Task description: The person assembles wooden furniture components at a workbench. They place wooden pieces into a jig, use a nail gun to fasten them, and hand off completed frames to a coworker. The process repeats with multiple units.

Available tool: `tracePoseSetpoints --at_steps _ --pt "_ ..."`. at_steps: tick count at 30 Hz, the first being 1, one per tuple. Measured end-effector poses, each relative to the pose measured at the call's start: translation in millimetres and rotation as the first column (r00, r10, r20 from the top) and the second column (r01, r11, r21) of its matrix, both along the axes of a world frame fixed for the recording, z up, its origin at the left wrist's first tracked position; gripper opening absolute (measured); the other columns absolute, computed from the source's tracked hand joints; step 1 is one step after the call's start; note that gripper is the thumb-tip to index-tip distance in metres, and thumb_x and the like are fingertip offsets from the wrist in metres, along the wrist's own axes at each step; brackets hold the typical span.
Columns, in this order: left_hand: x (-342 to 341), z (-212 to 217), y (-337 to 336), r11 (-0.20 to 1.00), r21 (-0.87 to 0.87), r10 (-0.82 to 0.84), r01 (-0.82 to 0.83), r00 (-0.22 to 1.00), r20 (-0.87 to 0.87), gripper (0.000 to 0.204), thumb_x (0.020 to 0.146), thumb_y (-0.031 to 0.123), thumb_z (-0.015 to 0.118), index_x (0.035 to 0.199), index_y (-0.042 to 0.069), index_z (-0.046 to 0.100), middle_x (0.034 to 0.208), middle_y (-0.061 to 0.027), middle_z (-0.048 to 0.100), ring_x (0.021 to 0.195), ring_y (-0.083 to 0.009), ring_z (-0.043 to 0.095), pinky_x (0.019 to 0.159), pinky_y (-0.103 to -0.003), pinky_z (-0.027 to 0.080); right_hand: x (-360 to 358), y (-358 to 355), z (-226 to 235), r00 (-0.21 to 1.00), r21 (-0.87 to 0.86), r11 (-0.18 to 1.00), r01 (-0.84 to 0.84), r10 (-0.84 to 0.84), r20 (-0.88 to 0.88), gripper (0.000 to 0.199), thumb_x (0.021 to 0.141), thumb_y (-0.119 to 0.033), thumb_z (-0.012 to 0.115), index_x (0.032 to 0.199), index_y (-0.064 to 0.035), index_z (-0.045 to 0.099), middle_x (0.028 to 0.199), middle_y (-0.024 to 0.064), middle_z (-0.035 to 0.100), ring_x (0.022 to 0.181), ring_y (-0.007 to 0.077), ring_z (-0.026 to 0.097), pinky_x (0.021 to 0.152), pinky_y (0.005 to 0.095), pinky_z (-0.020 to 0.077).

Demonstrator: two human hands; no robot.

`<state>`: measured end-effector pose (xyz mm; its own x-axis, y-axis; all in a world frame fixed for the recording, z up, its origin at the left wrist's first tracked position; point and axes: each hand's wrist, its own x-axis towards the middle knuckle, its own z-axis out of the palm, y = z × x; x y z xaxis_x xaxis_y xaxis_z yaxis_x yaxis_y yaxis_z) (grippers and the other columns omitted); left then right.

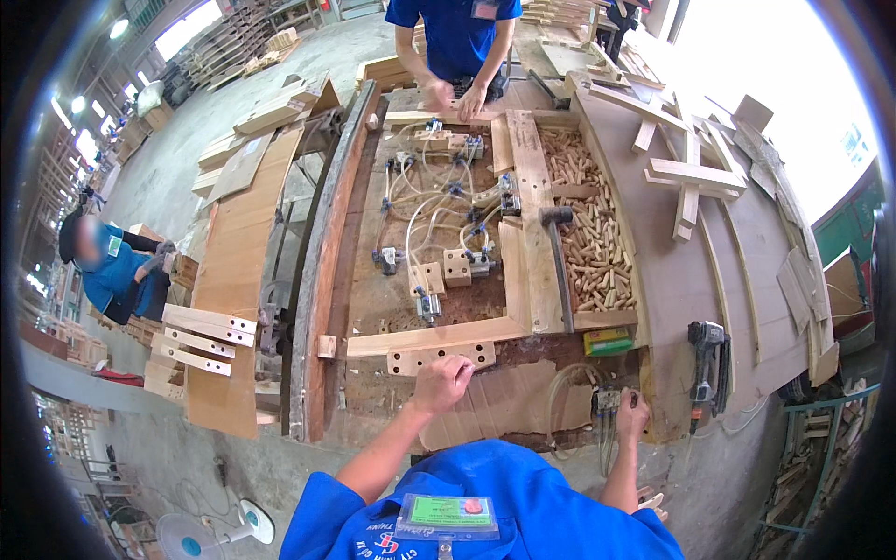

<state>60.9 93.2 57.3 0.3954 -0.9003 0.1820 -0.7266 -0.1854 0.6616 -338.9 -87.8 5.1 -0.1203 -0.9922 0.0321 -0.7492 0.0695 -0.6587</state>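
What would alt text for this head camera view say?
A person's left hand rests on a drilled pale wooden strip on a workbench jig, right hand at a valve cluster. Opposite, a blue-shirted co-worker handles wood.

Blue short-sleeved shirt (pixel 485 504) fills lower centre of frame; cloth wrinkled, sleeves ending above elbows. Clear plastic badge holder (pixel 446 516) on chest at bottom centre, green card inside with small red patch. Red and white embroidered lettering just left below badge. Forearms bare, rising from lower edge. Left hand (pixel 442 381) bare, at lower centre. Right hand (pixel 632 414) bare, at lower right of centre. Rings or watch: cannot tell.
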Motion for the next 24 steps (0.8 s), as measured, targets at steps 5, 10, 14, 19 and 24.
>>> tracePoseSetpoints --at_steps 5,10,14,19,24 --pt "14.1 -14.1 -25.4 0.997 -0.001 -0.076 0.077 0.996 0.049 0.017 0.097 0.024 0.072 0.093 0.008 0.075 0.087 -0.0132 0.075 0.079 -0.0339 0.073 0.07 -0.046 0.058 4.8 2.6 7.0 0.997 0.049 0.999 0.02 -0.024 0.076 0.036 0.099 -0.035 0.072 0.108 -0.0001 0.076 0.091 0.0201 0.076 0.086 0.0318 0.072 0.082 0.0433 0.0552" --pt "21.5 -33.0 -36.9 0.99 -0.007 -0.14 0.141 0.985 0.105 0.019 0.097 0.027 0.071 0.091 0.008 0.072 0.084 -0.0132 0.074 0.078 -0.0336 0.073 0.07 -0.045 0.057 7.7 1.5 11.3 0.998 0.063 0.998 -0.005 0.001 0.061 0.036 0.099 -0.033 0.072 0.111 0.0009 0.074 0.093 0.0204 0.076 0.087 0.0317 0.072 0.083 0.043 0.0549" --pt "16.3 -40.2 -45.2 0.991 -0.065 -0.102 0.115 0.98 0.172 0.023 0.097 0.029 0.071 0.086 0.01 0.065 0.078 -0.0103 0.07 0.076 -0.0312 0.072 0.069 -0.043 0.056 3.9 1.2 9.4 1.0 0.063 0.998 0.0 -0.002 0.026 0.035 0.099 -0.032 0.072 0.111 0.0012 0.074 0.093 0.0201 0.075 0.087 0.032 0.071 0.083 0.0424 0.0545" --pt "14.8 -47.0 -44.0 0.994 -0.083 -0.053 0.074 0.971 0.234 0.023 0.096 0.028 0.072 0.083 0.012 0.062 0.074 -0.0091 0.067 0.072 -0.029 0.071 0.066 -0.042 0.056 3.5 -1.5 4.4 0.999 0.094 0.995 -0.023 0.02 0.03 0.035 0.1 -0.032 0.072 0.111 0.0009 0.074 0.092 0.02 0.075 0.086 0.0319 0.071 0.082 0.0425 0.0546" --pt "12.3 -42.9 -47.3 0.995 -0.085 -0.034 0.058 0.964 0.264 0.022 0.095 0.026 0.073 0.082 0.013 0.06 0.073 -0.0083 0.066 0.07 -0.0285 0.07 0.064 -0.043 0.055 -14.0 -10.6 -16.3 0.978 0.173 0.981 0.09 -0.12 0.172 0.036 0.103 -0.034 0.069 0.114 0.0002 0.073 0.082 0.0154 0.072 0.07 0.0212 0.066 0.07 0.0394 0.0538"
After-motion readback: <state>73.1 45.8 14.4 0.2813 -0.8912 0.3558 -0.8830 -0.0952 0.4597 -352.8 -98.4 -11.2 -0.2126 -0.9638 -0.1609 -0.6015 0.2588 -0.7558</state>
